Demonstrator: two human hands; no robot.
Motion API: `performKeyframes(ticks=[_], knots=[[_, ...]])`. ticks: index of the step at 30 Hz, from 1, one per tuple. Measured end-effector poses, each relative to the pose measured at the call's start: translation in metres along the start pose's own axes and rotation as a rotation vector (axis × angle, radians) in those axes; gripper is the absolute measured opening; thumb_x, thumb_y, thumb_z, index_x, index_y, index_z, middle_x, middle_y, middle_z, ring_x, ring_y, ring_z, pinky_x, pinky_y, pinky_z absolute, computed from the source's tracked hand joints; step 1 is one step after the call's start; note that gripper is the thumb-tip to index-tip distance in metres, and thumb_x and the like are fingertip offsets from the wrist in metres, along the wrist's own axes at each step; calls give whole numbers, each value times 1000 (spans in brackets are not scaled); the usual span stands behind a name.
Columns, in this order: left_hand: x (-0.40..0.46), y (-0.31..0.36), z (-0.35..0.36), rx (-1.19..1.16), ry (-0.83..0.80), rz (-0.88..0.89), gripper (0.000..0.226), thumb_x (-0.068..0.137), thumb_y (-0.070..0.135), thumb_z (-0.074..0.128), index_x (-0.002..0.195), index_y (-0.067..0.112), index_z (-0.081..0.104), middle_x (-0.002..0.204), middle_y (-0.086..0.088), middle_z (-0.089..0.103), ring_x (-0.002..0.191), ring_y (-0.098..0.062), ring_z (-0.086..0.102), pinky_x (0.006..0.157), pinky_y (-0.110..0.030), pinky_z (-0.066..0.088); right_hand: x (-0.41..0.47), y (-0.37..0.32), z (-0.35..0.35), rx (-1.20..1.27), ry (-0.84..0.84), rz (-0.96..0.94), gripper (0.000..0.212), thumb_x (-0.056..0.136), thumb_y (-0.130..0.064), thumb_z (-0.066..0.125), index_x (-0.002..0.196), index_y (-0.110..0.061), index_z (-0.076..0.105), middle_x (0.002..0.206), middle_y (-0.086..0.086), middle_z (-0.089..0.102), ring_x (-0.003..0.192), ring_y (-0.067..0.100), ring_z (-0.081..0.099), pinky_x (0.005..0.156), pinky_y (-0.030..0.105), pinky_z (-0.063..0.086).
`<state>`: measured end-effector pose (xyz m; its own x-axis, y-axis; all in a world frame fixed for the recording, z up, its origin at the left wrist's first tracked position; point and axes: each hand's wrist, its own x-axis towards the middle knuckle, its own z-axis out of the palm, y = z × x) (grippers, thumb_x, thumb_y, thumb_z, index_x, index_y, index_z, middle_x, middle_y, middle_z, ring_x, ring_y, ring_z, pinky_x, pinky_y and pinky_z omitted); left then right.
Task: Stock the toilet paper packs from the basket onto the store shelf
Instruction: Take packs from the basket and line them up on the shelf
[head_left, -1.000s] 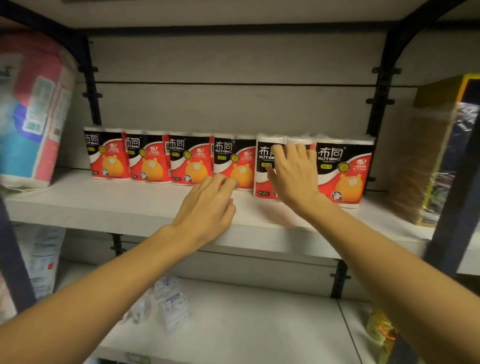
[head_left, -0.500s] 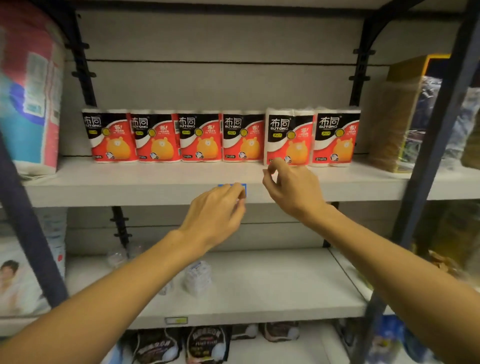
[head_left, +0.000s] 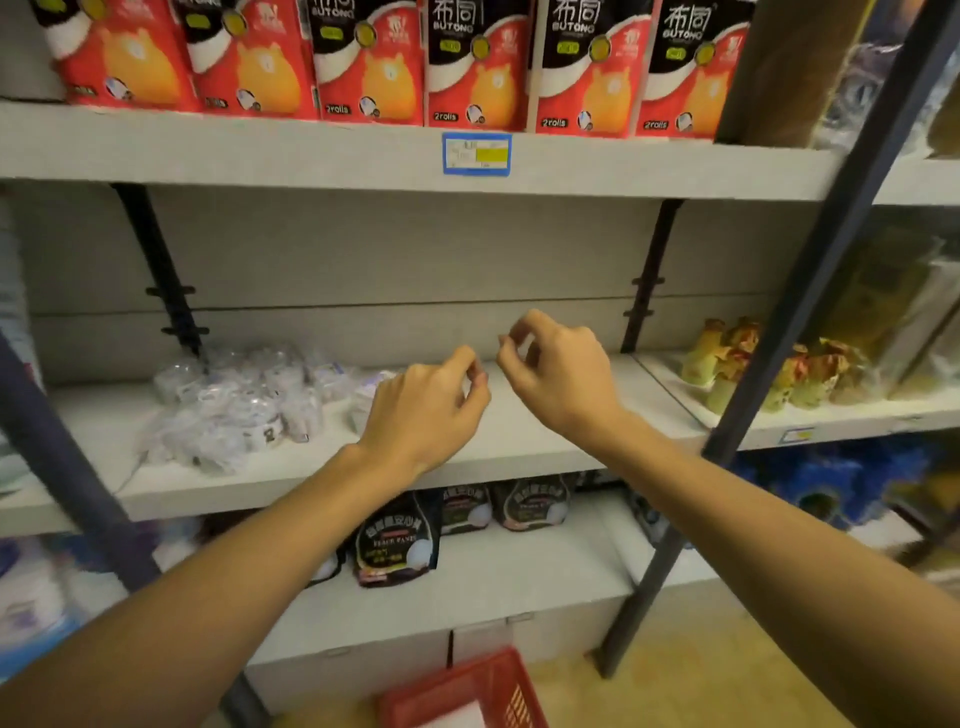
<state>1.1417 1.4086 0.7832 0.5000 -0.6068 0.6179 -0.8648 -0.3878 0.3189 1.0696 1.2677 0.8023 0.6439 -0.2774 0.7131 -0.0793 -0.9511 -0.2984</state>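
Six red-and-black toilet paper packs (head_left: 478, 67) stand upright in a touching row on the top shelf (head_left: 260, 150), their fronts at its edge; a blue-framed price tag (head_left: 476, 154) is fixed to the shelf lip just below the fourth pack. Both hands hang well below that row, in front of the middle shelf (head_left: 545, 441) and touching nothing. The left hand (head_left: 423, 410) has its fingers loosely curled with thumb and forefinger near each other, holding nothing. The right hand (head_left: 558, 371), just beside it, is likewise loosely curled and empty. On the middle shelf to the left of the hands lies a heap of small clear-wrapped white items (head_left: 234, 400); to the right, past the dark upright post (head_left: 810, 291), stand yellow-green packets (head_left: 753, 364). Dark pouches (head_left: 397, 540) sit on the shelf below. A red basket (head_left: 467, 691) rests on the floor at the bottom edge, under the hands, with something white inside.
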Motion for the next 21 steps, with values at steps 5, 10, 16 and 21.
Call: performKeyframes(ticks=[5, 10, 16, 21], knots=[[-51, -22, 66, -28, 19, -71, 15, 95, 34, 50, 94, 20, 56, 60, 5, 54, 68, -28, 58, 59, -35, 44, -61, 33, 50, 58, -22, 21, 21, 94, -31, 54, 89, -12, 61, 53, -1, 58, 47, 19, 52, 50, 36, 47], [-129, -64, 153, 9, -70, -134, 16, 95, 36, 47, 95, 21, 55, 60, 6, 55, 67, -24, 59, 60, -35, 46, -145, 77, 122, 60, -164, 34, 23, 97, -34, 51, 97, -13, 60, 65, 1, 65, 54, 20, 58, 55, 36, 51], [-248, -126, 259, 73, -167, -208, 17, 96, 31, 46, 100, 18, 57, 70, 1, 60, 76, -31, 62, 62, -37, 46, -263, 133, 221, 13, -223, 46, 22, 96, -33, 52, 92, -13, 58, 67, 4, 66, 60, 27, 61, 53, 34, 47], [-345, -172, 352, 35, -241, -368, 15, 94, 35, 48, 95, 22, 55, 68, 1, 59, 78, -33, 60, 64, -37, 47, -366, 168, 300, -32, -315, 55, 21, 94, -34, 51, 93, -14, 59, 68, 9, 67, 69, 32, 61, 56, 36, 46]])
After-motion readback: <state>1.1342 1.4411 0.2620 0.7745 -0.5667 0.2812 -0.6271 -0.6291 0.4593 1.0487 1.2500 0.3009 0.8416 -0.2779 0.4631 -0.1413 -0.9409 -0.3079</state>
